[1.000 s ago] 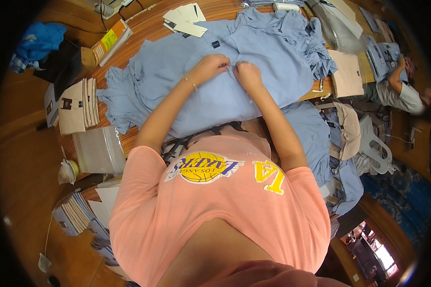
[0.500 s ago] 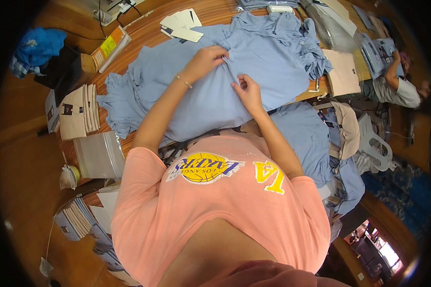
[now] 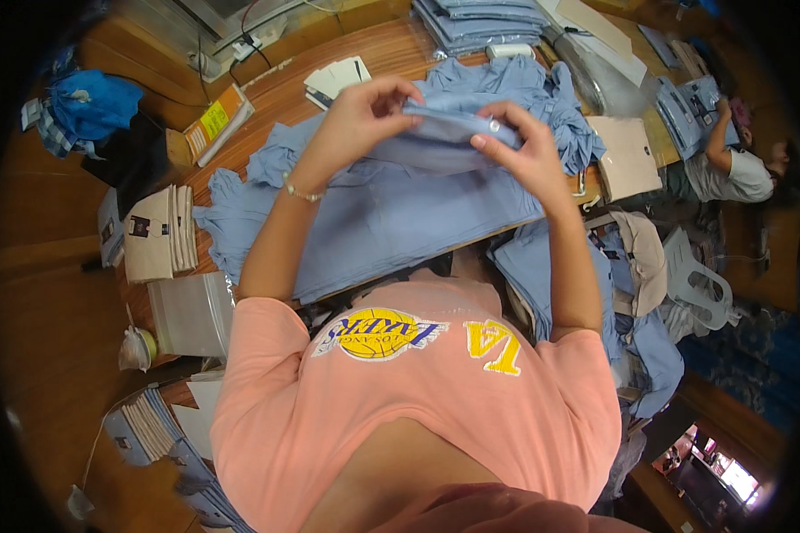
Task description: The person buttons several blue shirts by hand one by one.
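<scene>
Both my hands hold up the edge of a light blue shirt (image 3: 444,153) above the table. My left hand (image 3: 371,114) pinches the raised edge at its left end, thumb toward me. On the right end, my right hand (image 3: 524,147) grips the same edge with fingers curled over it, close to a small white button. The lifted cloth hangs in a fold between the hands. Beneath it more light blue shirts (image 3: 400,226) lie spread flat over the wooden table (image 3: 298,75), their sleeves bunched at both sides.
White cards (image 3: 336,80) lie at the back left. Folded beige garments (image 3: 160,233) stand at the left and clear plastic bags (image 3: 191,311) nearer me. Bagged blue shirts (image 3: 476,25) are stacked at the back. A beige garment (image 3: 628,151) lies right; beyond it sits another person (image 3: 729,169).
My hands have raised the shirt's edge off the pile and moved farther apart. Earlier they pinched the cloth low against the table. The view has shifted slightly.
</scene>
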Available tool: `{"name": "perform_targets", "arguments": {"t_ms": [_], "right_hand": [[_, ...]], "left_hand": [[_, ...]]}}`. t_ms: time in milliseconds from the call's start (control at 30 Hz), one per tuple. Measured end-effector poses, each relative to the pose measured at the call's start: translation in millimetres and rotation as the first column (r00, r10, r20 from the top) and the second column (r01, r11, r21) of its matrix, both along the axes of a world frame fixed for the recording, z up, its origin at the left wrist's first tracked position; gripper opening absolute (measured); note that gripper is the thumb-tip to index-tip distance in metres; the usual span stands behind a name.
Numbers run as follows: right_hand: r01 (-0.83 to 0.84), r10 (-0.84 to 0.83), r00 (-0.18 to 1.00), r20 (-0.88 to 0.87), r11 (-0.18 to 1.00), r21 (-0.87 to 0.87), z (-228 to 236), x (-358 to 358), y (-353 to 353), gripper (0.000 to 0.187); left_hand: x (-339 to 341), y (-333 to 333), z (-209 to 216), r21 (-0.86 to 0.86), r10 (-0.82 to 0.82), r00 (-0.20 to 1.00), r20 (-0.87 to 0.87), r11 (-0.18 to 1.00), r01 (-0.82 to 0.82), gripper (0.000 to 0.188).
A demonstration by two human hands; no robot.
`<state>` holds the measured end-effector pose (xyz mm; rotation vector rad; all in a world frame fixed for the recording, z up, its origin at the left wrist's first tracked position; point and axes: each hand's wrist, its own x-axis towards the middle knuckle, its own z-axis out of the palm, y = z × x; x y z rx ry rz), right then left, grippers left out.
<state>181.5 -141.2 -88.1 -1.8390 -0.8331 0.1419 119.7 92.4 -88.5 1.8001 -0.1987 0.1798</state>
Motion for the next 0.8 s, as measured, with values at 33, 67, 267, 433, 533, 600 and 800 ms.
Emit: {"name": "perform_targets", "arguments": {"t_ms": [33, 67, 267, 433, 533, 600, 800], "right_hand": [[0.03, -0.03, 0.999, 0.027, 1.0, -0.003, -15.5, -7.0, -5.1, 0.026], [0.031, -0.031, 0.999, 0.027, 1.0, 0.005, -26.6, -13.0, -7.8, 0.025], [0.095, -0.09, 0.994, -0.066, 0.993, 0.069, -58.7, -44.3, -15.1, 0.018], [0.159, -0.162, 0.986, 0.026, 0.983, 0.096, -65.9, -54.5, -14.2, 0.015], [0.128, -0.14, 0.981, 0.13, 0.987, 0.101, -72.8, -53.9, -15.6, 0.015], [0.149, -0.151, 0.987, 0.055, 0.988, 0.046, -67.8, -59.8, -15.8, 0.015], [0.113, -0.118, 0.974, 0.193, 0.993, 0.036, -73.6, -62.2, -14.1, 0.012]], "left_hand": [[-8.8, -3.9, -11.2, 0.009, -0.012, 0.998, -0.063, 1.0, 0.012, 0.016], [-18.3, -6.6, -20.8, 0.024, -0.012, 0.992, -0.129, 1.0, 0.015, 0.016], [-50.2, -20.5, -54.9, -0.026, 0.04, 0.961, -0.272, 0.998, -0.049, 0.016], [-62.2, -27.4, -57.9, 0.027, 0.095, 0.96, -0.265, 0.995, -0.092, 0.015], [-63.6, -27.4, -60.7, 0.03, 0.089, 0.972, -0.217, 0.996, -0.085, 0.016], [-62.7, -26.6, -63.4, 0.005, 0.078, 0.983, -0.164, 0.997, -0.078, 0.016], [-68.2, -20.3, -62.9, 0.047, 0.069, 0.978, -0.195, 0.997, -0.061, 0.014]]}}
